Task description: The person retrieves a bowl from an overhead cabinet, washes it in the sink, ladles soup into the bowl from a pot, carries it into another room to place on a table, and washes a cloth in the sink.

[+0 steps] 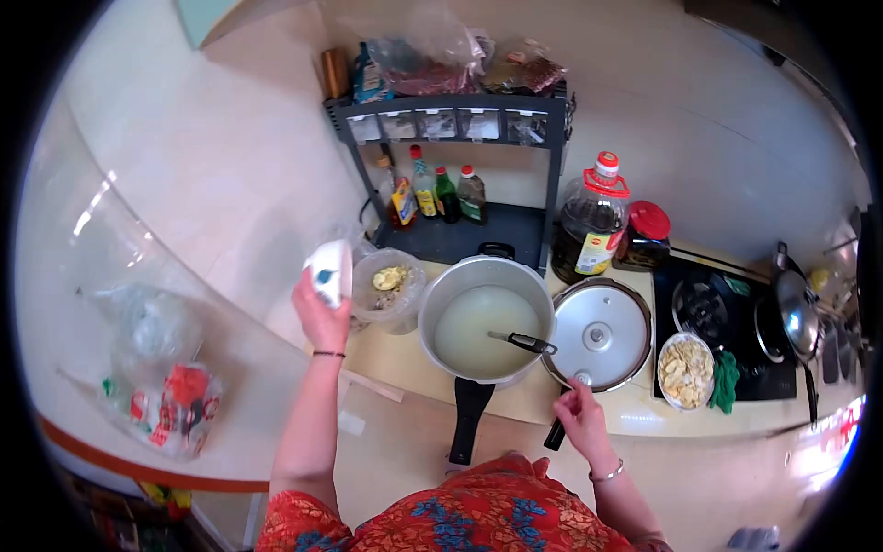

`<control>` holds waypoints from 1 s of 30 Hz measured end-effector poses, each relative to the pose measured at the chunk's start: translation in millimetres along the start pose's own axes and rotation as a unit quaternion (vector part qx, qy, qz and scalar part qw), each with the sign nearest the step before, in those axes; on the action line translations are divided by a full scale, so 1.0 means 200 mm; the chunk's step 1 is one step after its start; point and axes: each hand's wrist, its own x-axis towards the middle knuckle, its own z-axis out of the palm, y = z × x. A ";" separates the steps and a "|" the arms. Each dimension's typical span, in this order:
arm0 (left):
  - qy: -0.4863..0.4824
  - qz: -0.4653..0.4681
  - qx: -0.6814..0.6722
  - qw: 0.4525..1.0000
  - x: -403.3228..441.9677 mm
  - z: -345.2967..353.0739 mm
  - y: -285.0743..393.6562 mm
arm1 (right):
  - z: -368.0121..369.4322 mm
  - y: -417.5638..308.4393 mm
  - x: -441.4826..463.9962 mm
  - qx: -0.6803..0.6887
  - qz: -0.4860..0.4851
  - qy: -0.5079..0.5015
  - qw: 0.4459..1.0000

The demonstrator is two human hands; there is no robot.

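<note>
My left hand (322, 317) grips a small white bowl (329, 267) with a dark blue-green mark, tipped on its side next to a clear plastic tub (405, 315). Pale, lumpy pieces (389, 279) lie inside the tub. To its right stands an open pressure cooker pot (432, 317) with cloudy, pale liquid. A black-handled utensil (526, 342) rests in it, its far end hidden in the liquid. My right hand (583, 419) hovers by the near edge of the pressure cooker lid (589, 313), fingertips pinched together; whether anything is between them cannot be seen.
Behind the pot stands a dark rack (441, 241) with several sauce bottles. An oil jug (589, 225) and a red-lidded jar (646, 235) stand right of it. A bowl of pale slices (686, 370) and a green cloth (725, 379) lie by the stove (704, 308). Plastic bags (166, 359) lie left.
</note>
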 end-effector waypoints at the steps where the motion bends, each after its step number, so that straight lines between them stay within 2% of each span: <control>1: 0.061 -0.036 -0.084 0.994 -0.04 0.05 -0.09 | 0.03 -0.04 0.03 0.029 0.012 0.045 0.998; 2: 0.032 -0.206 -0.249 0.946 -0.08 0.00 -0.06 | 0.05 -0.08 0.07 0.018 0.021 0.053 0.998; 3: 0.001 -0.368 -0.395 0.842 -0.10 -0.10 -0.03 | 0.07 -0.13 0.12 0.023 0.041 0.075 0.996; 5: 0.000 -0.504 -0.478 0.720 -0.18 -0.22 -0.07 | 0.12 -0.19 0.20 0.024 0.062 0.099 0.993; 7: -0.053 -0.521 -0.607 0.597 -0.37 -0.23 -0.34 | 0.16 -0.21 0.25 0.006 0.078 0.090 0.993; 9: -0.037 -0.604 -0.610 0.512 -0.51 -0.29 -0.45 | 0.19 -0.20 0.30 0.002 0.063 0.086 0.994; 10: -0.037 -0.604 -0.613 0.508 -0.58 -0.33 -0.49 | 0.21 -0.20 0.32 0.011 0.080 0.080 0.994; 12: -0.074 -0.604 -0.563 0.560 -0.68 -0.42 -0.52 | 0.22 -0.25 0.35 0.017 0.097 0.071 0.993; 13: -0.072 -0.606 -0.564 0.557 -0.71 -0.45 -0.53 | 0.24 -0.32 0.37 0.061 0.112 0.082 0.988; 15: -0.065 -0.605 -0.514 0.605 -0.77 -0.52 -0.50 | 0.30 -0.39 0.41 0.103 0.126 0.088 0.983; 18: -0.079 -0.605 -0.520 0.597 -0.84 -0.55 -0.52 | 0.37 -0.40 0.49 0.002 0.130 0.040 0.991; 22: -0.096 -0.608 -0.515 0.597 -0.87 -0.57 -0.46 | 0.37 -0.46 0.49 0.031 0.123 -0.010 0.992; 24: -0.099 -0.608 -0.513 0.598 -0.89 -0.58 -0.44 | 0.32 -0.49 0.43 -0.084 -0.057 -0.002 0.995; 25: -0.101 -0.608 -0.511 0.599 -0.90 -0.59 -0.43 | 0.29 -0.50 0.41 -0.086 -0.057 -0.004 0.995; 27: -0.108 -0.598 -0.514 0.606 -0.90 -0.60 -0.40 | 0.22 -0.50 0.37 -0.160 -0.200 -0.011 0.967; 28: -0.115 -0.585 -0.515 0.616 -0.89 -0.60 -0.38 | 0.20 -0.51 0.35 -0.161 -0.201 -0.013 0.966; 30: -0.119 -0.584 -0.520 0.612 -0.89 -0.59 -0.37 | 0.16 -0.50 0.32 -0.246 -0.251 -0.034 0.936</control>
